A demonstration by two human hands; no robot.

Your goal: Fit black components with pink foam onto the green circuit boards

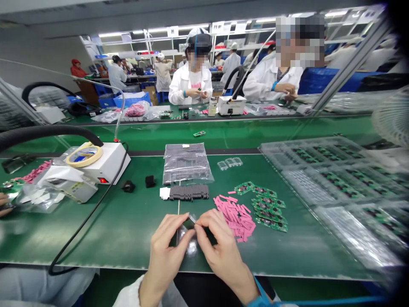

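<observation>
Together, left hand [166, 244] and right hand [223, 244] pinch a small dark piece [192, 219]; pink strips [237, 216] lie beside the right.

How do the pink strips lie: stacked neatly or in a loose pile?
In a loose pile: the pink strips lie crossed at many angles on the table, beside the right hand.
</observation>
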